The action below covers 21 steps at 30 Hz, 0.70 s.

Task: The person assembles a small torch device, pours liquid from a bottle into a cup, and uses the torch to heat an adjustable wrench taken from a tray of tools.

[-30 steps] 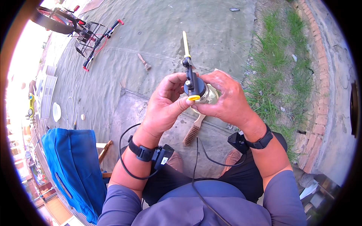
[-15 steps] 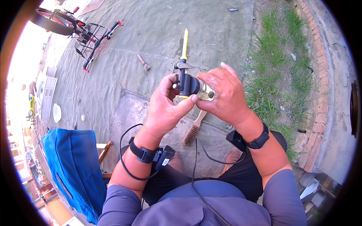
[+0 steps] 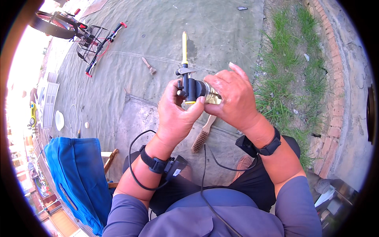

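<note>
Both hands meet around a black tool [image 3: 191, 89] that carries a long yellow tube [image 3: 184, 49] pointing away from me and a small metal lever at the tube's base. My left hand [image 3: 173, 118] is closed on the black body, its thumb lying along the near side. A clear jar [image 3: 213, 96] with a ridged collar sits on the tool's right side, and my right hand [image 3: 239, 100] is wrapped round it. Its fingers cover part of the jar. Below my hands, a wooden-handled brush [image 3: 202, 136] lies on the ground.
A small paintbrush [image 3: 149, 66] lies farther off on the grey ground sheet [image 3: 150, 31]. Upper left is a bicycle [image 3: 91, 45] on its side. A blue cloth [image 3: 77, 173] hangs at my left. Grass [image 3: 282, 87] and a brick edge [image 3: 334, 87] run along the right.
The tool has shifted slightly left in my hands, and its yellow tube stands straighter. My right fingers have moved a little over the jar; both hands still hold on.
</note>
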Tool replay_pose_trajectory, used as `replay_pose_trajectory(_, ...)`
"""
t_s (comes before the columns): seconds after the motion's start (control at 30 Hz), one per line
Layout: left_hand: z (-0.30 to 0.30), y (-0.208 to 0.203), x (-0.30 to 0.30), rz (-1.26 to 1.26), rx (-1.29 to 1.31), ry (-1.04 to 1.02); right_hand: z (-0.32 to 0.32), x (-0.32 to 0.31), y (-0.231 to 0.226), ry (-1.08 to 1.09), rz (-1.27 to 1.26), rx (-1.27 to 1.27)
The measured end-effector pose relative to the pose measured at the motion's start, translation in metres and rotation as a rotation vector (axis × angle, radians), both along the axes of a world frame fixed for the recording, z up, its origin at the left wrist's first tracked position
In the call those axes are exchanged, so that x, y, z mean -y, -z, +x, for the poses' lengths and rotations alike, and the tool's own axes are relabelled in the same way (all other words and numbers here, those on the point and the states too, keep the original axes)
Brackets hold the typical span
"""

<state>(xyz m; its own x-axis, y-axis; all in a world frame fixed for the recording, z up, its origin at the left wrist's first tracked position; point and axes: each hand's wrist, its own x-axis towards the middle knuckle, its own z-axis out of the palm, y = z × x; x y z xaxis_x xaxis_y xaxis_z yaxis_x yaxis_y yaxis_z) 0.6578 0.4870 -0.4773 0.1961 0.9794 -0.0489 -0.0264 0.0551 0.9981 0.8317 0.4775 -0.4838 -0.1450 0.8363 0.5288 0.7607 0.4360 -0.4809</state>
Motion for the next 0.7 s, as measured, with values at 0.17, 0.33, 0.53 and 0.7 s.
replay_pose_trajectory(0.17, -0.011, 0.003, -0.009, -0.003, 0.064, 0.150, 0.003, 0.000, -0.001, -0.053, -0.082, -0.083)
replay_pose_trajectory(0.33, -0.016, 0.005, -0.013, 0.058, 0.066, 0.209, -0.001, -0.002, -0.003, -0.069, -0.094, -0.136)
replay_pose_trajectory(0.53, -0.014, 0.000, -0.010, -0.012, 0.146, 0.159, -0.004, 0.004, -0.001, -0.038, -0.169, -0.224)
replay_pose_trajectory(0.7, -0.013, -0.004, -0.009, -0.036, 0.191, 0.126, -0.005, 0.007, 0.001, -0.081, -0.313, -0.448)
